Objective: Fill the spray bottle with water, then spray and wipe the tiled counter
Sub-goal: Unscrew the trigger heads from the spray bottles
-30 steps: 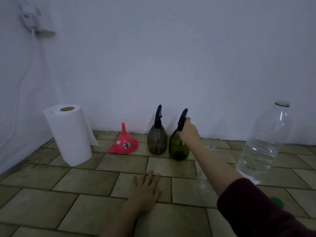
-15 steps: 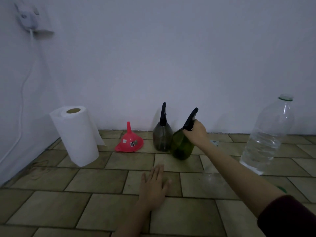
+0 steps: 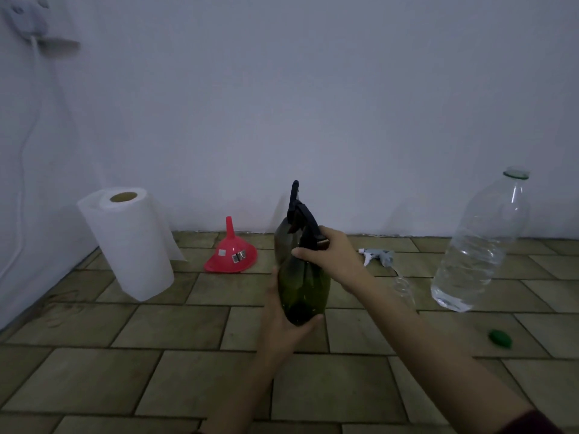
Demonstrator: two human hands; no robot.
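Note:
A green spray bottle (image 3: 305, 286) with a black trigger head is lifted off the tiled counter (image 3: 175, 324). My left hand (image 3: 283, 321) cups its base from below and the left. My right hand (image 3: 333, 256) grips its neck just under the trigger head. Behind it stands a second, dark grey spray bottle (image 3: 283, 238), partly hidden. An uncapped clear water bottle (image 3: 479, 245), partly filled, stands at the right. A red funnel (image 3: 232, 252) sits upside down to the left, and a paper towel roll (image 3: 128, 242) stands further left.
A white spray head (image 3: 377, 256) and a small clear bottle (image 3: 404, 289) lie between my right arm and the water bottle. A green cap (image 3: 500, 338) lies on the tiles at the right. The wall runs along the back and left, with a cable hanging down.
My right hand has lifted the green spray bottle from beside the grey one and brought it nearer. My left hand rose off the tiles and took hold of the bottle's base.

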